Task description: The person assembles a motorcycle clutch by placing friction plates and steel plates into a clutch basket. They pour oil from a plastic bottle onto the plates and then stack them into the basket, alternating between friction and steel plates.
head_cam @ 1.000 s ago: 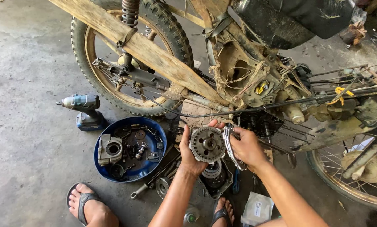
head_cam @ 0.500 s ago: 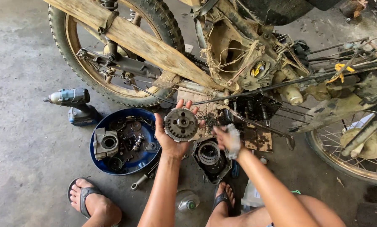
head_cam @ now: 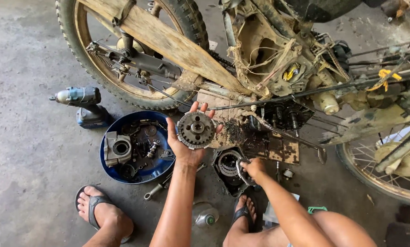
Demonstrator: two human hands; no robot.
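Surrounded on every side by clutter. Far and across the whole width: a muddy motorcycle point(head_cam: 278, 59), stripped, with its rear wheel point(head_cam: 127, 50) at far left and a spoked wheel point(head_cam: 388, 169) at right. Between those wheels, an open engine area point(head_cam: 278, 116) with dark, greasy innards showing, right behind the raised part. On the concrete floor point(head_cam: 26, 174) at left: a cordless impact driver point(head_cam: 83, 107) lying beside a blue bowl point(head_cam: 115, 176) filled with dark metal parts and a grey housing. Near the bowl's right edge, a wrench point(head_cam: 157, 190) flat on the ground. Nearer still, two feet in sandals, and a small bottle point(head_cam: 204, 215) between the forearms.

Held up in the left hand point(head_cam: 186, 146): a round toothed clutch part point(head_cam: 195, 130), just right of the bowl and in front of the engine area. Palm under it, fingers spread open behind and around its rim, cradling rather than clamping. Flat face turned up toward the camera, centre hole and ring of small holes visible; axis therefore pointing roughly up and toward the viewer, no long side to speak of, being a disc.

Lower and to the right: the right hand point(head_cam: 253, 168), fingers curled closed around thin metal rings point(head_cam: 241, 171), just over a dark clutch cover point(head_cam: 230, 167) resting on the floor.
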